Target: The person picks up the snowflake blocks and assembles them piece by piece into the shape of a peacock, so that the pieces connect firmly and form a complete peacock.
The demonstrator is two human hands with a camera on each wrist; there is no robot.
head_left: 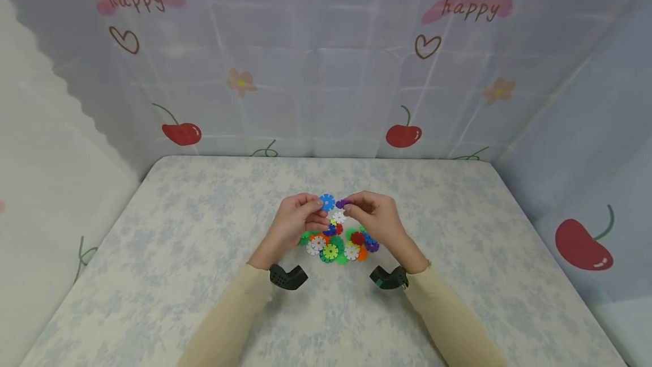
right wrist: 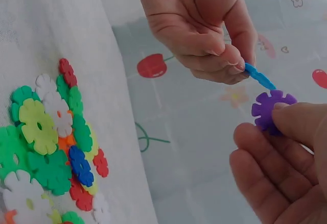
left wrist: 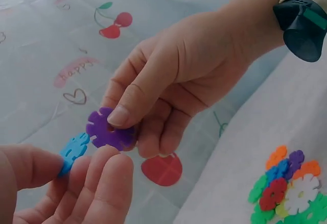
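Observation:
Between thumb and fingers, my left hand [head_left: 296, 218] pinches a light blue notched plastic disc [head_left: 327, 203]. My right hand [head_left: 376, 215] pinches a purple notched disc [right wrist: 268, 113] by its edge, thumb on its face. Both discs are held up above the table, edge to edge and at an angle to each other. In the right wrist view the rim of the blue disc [right wrist: 260, 76] meets the purple one; whether their notches are engaged I cannot tell.
Below the hands, a loose pile of notched discs [head_left: 331, 251] in green, white, red, yellow, orange, blue and purple lies on the patterned tabletop [head_left: 204, 276]. Behind the table hangs a printed curtain [head_left: 316, 72]. A dark camera [head_left: 288, 277] is strapped at each wrist.

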